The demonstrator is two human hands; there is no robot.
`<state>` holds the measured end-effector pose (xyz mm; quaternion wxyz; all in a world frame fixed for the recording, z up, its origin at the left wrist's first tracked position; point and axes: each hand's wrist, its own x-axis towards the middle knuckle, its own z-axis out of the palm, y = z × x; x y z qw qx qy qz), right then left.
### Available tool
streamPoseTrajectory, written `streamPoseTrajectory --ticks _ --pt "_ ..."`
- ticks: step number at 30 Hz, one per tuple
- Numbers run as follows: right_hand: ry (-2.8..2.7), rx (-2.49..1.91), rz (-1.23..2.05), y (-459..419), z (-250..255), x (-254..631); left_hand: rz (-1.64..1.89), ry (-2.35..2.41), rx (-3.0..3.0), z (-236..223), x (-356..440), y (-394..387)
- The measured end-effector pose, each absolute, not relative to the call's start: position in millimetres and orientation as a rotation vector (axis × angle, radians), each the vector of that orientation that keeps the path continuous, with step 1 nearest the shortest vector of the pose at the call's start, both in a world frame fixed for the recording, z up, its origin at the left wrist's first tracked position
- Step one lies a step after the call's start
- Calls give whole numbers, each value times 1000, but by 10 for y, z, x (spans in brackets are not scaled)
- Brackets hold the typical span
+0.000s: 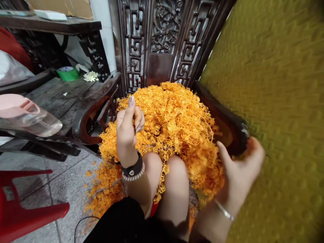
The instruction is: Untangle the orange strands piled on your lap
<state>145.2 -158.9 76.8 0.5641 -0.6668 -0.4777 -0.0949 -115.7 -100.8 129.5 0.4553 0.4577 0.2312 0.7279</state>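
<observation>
A big heap of orange, curly plastic-looking strands (172,114) fills the carved wooden chair before me. My left hand (129,123) is over the heap's left side, its fingers curled in and its thumb pointing up. Whatever those fingers may hold is hidden. To the right of the heap, my right hand (240,168) has thumb and fingers spread apart, slightly blurred, with nothing seen between them. One curly orange strand (162,184) hangs from the heap down between my knees.
More orange pieces (106,185) lie on the floor at left. A red plastic stool (32,216) stands there. On a dark bench are a pink-lidded bottle (32,114) and a green tape roll (68,73). A yellow-green textured surface (283,101) borders the right.
</observation>
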Motion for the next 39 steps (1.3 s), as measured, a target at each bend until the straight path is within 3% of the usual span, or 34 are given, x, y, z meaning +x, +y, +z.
streamPoseTrajectory --ticks 2,4,7,10,14,19,26,32,39 --pt "-1016 -1266 -372 -1850 706 1103 1775 595 1100 1277 -1191 -1003" --pt "-1236 -1121 -169 -1956 596 769 1759 608 1076 1261 -1225 -994" --pt "-1850 -1504 375 -1788 397 455 1746 609 1070 1248 -1263 -980" --pt "-1953 -1914 463 -1441 235 367 1746 620 1092 1242 -1287 -974" --pt "-1972 -2032 540 -1202 156 385 1734 647 1101 1225 -1292 -963" --pt "-1930 -1869 500 -1433 460 461 1655 711 1222 1208 -1277 -979" --pt "-1433 -1361 293 -1909 1250 445 964 524 1670 1287 -1179 -1146" --pt "-1660 -1358 175 -1947 1195 385 1224 584 1564 1341 -986 -1145" --pt "-1797 -1542 175 -1980 1065 324 1272 758 1607 1386 -1000 -1128"
